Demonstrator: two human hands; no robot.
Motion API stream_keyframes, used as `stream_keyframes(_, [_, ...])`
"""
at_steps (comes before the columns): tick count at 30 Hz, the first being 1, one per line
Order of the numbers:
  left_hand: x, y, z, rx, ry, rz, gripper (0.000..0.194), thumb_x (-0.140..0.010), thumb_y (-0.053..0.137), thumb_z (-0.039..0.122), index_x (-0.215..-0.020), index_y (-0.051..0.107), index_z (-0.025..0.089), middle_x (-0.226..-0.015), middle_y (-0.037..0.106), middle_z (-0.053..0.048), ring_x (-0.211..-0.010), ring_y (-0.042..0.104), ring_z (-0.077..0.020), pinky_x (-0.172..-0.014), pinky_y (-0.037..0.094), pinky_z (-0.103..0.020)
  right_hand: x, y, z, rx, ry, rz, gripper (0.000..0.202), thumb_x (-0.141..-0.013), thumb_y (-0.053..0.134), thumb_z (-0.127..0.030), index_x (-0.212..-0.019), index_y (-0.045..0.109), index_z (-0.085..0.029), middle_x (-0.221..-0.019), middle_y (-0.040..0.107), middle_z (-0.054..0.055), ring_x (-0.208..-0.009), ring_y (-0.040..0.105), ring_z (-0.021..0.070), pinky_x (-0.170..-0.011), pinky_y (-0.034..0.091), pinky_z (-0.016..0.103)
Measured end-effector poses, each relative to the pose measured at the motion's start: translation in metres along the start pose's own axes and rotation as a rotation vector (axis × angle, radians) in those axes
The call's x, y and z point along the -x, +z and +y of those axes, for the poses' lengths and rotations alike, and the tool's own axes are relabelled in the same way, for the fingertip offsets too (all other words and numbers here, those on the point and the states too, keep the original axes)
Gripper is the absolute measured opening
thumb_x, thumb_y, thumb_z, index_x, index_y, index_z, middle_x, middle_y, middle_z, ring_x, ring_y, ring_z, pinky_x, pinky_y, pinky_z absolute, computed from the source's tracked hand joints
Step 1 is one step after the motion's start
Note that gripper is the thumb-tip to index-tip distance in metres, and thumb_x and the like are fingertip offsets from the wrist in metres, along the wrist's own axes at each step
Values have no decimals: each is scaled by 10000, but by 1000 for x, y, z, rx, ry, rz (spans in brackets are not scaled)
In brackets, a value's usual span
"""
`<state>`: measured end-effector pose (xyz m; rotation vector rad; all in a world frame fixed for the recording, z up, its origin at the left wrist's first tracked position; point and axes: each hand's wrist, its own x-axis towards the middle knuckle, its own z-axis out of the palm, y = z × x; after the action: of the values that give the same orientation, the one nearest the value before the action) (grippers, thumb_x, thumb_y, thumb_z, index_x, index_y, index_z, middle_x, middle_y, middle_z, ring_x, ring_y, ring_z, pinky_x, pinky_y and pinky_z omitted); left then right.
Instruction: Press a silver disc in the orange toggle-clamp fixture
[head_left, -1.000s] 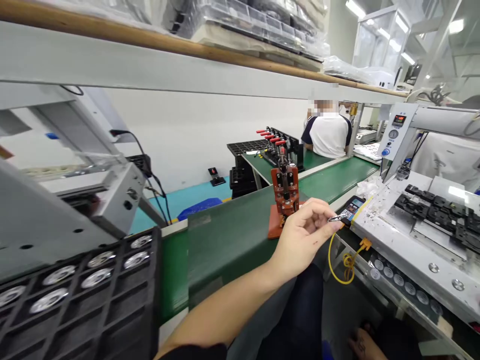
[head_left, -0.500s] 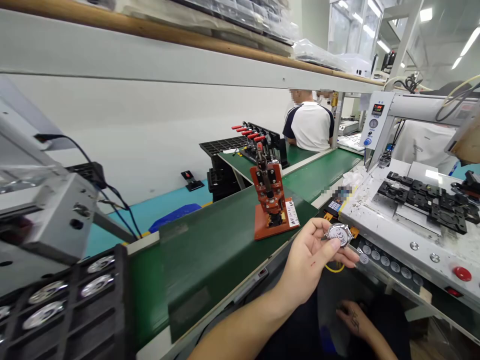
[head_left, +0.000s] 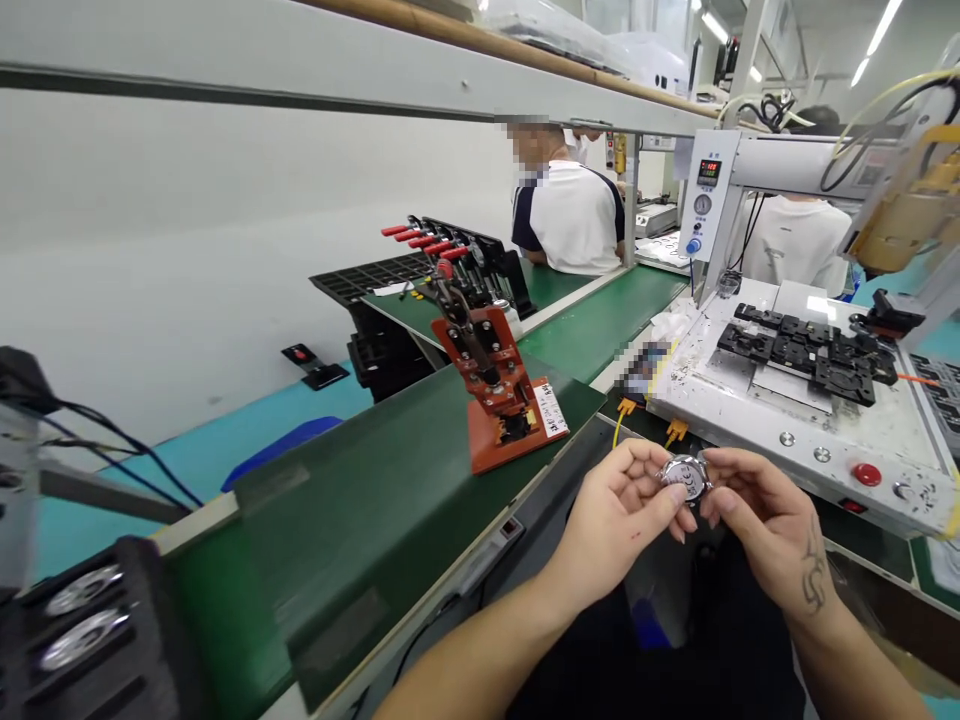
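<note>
A round silver watch case [head_left: 687, 478] faces me with its printed back, which carries a CE mark. My left hand [head_left: 626, 520] pinches its left side, the thumb lying over the lower edge. On the other side, my right hand [head_left: 765, 525] grips the right rim between thumb and fingers. Both hands are in the air, close to the bench's front edge. Left of them, a red toggle-clamp press [head_left: 491, 380] with a white label stands on the green bench mat [head_left: 375, 500].
A black tray [head_left: 97, 660] with shiny round parts sits at lower left. At right stands a white bench machine [head_left: 787, 420] with black fixtures and a red button. Red-handled clamps [head_left: 457, 250] are farther back, near a seated person [head_left: 574, 215]. A shelf beam [head_left: 420, 75] crosses overhead.
My right hand has come up from my lap and taken hold of the watch case's right side. My left hand still holds it. The view has turned slightly right.
</note>
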<state>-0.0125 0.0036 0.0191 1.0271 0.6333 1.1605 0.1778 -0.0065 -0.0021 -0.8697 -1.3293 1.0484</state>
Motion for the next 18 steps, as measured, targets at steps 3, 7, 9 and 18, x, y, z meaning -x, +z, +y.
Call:
stream_keyframes(3, [1, 0, -1, 23, 7, -31, 385, -883, 907, 370, -1037, 610, 179, -844, 744, -30, -699, 757, -181, -644, 630, -288, -6, 7, -9, 64, 33, 23, 247, -929, 806, -339, -1149, 790, -228, -890, 798, 30, -672, 702, 117, -634, 658, 244])
stream_keyframes(7, [2, -4, -3, 86, 9, -67, 415, -863, 927, 311, -1102, 615, 179, -903, 765, -41, -769, 796, -213, -705, 662, -321, -8, 7, -6, 33, 55, 38, 255, -945, 788, -339, -1161, 778, -204, -878, 782, 33, -648, 690, 110, -579, 638, 227])
stream_keyframes(9, [2, -6, -4, 112, -12, -76, 413, -864, 926, 297, -1111, 617, 179, -894, 771, -40, -779, 803, -217, -718, 665, -322, -7, 5, -3, -6, 63, 33, 257, -954, 778, -326, -1184, 768, -212, -876, 772, 24, -643, 686, 105, -579, 635, 228])
stream_keyframes(18, [-1, -11, -5, 99, -38, -20, 337, -904, 888, 362, -1046, 666, 153, -778, 736, -21, -655, 724, -150, -612, 597, -250, -3, 6, -10, 42, 57, 37, 270, -948, 785, -333, -1187, 767, -210, -850, 781, 23, -631, 705, 118, -609, 663, 249])
